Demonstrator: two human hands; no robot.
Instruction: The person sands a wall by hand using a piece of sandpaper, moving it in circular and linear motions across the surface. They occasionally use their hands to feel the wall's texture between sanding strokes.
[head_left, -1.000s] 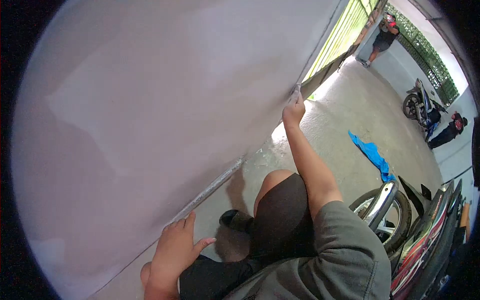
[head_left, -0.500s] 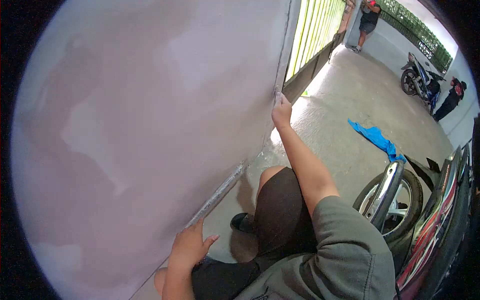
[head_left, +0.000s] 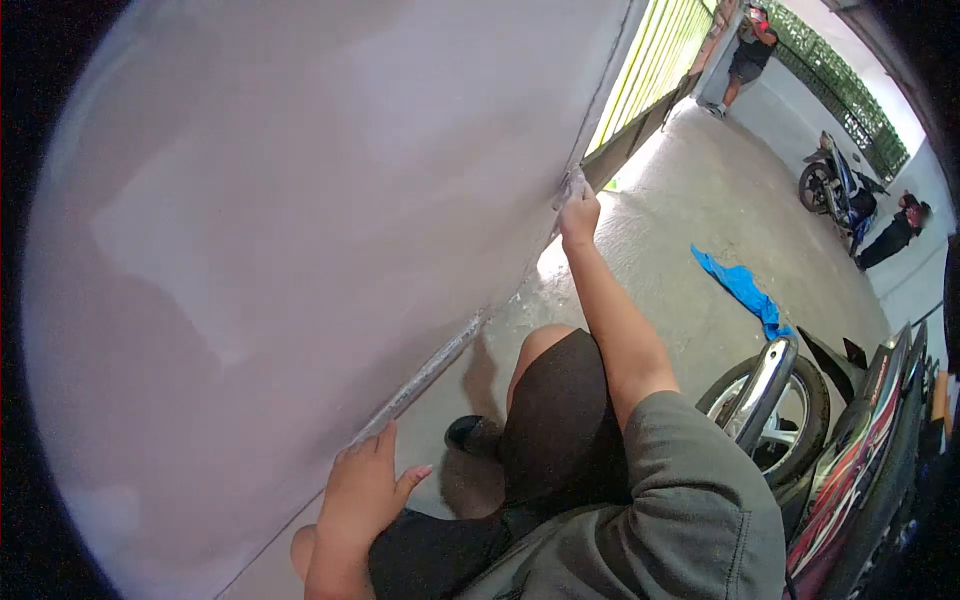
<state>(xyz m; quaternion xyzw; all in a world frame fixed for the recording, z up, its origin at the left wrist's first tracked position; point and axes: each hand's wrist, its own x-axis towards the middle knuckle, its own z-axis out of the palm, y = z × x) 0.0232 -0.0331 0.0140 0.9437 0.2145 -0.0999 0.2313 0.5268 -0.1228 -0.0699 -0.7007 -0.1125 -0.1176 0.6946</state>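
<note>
Filling the left side of the view, a pale wall [head_left: 270, 220] with darker patches is standing within close reach of both hands. The left hand [head_left: 368, 487] is spreading, released, at the wall's lower edge, its thumb pointing away; the fingertips are reaching a grey strip [head_left: 422, 378] that is running along the wall's foot. A dark shoe [head_left: 466, 434] is resting near that foot. The right hand [head_left: 579, 212] is bunching its fingers at the wall's right-hand edge; whether it is grasping anything, I cannot tell. Beyond that edge, a gate [head_left: 652, 75] is letting bright light through its bars. Well to the wall's right, a blue cloth [head_left: 740, 287] is lying crumpled on the floor [head_left: 655, 260]. Far beyond the wall, one person [head_left: 752, 60] is standing. A chrome-guarded wheel [head_left: 795, 420] is showing right of the wall's foot. Farther off from the wall, a motorbike [head_left: 848, 195] is standing, with a second person [head_left: 890, 240] standing near it.
</note>
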